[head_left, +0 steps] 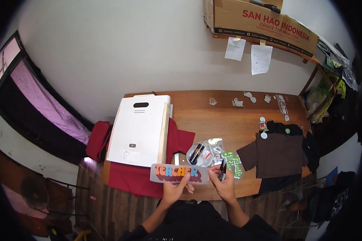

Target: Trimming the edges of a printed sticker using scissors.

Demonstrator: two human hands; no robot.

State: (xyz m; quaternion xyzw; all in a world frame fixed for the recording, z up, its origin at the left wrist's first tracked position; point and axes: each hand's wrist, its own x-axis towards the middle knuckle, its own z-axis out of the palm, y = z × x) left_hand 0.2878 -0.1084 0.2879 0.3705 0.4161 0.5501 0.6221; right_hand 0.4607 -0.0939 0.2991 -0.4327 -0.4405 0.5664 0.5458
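Above the near edge of a wooden desk (225,120), a worker's left hand (174,192) steadies a strip of lettered film (179,173), thumb across its colourful face and other fingers tucked behind. The right hand (225,185) has its fingers closed around a slim dark tool (223,168), perhaps a cutter or small scissors, its thumb at the strip's right end; whether that thumb pinches the film cannot be told.

The strip appears whole, with a plain margin around the letters, and is held up rather than laid down. Pale scraps (237,103) toward the desk's far edge suggest some cutting is done; how much work remains does not show.

Just beyond the hands sit a clear bowl (208,162) of small items and a green lettered film (232,164). Farther right lies a brown shirt (279,156), no print visible on it.

At left, a white boxy machine (138,132) crowds its side, with red cloth (179,136) spilling past the near edge. The roomiest stretch is the wood beyond the bowl, between machine and shirt.
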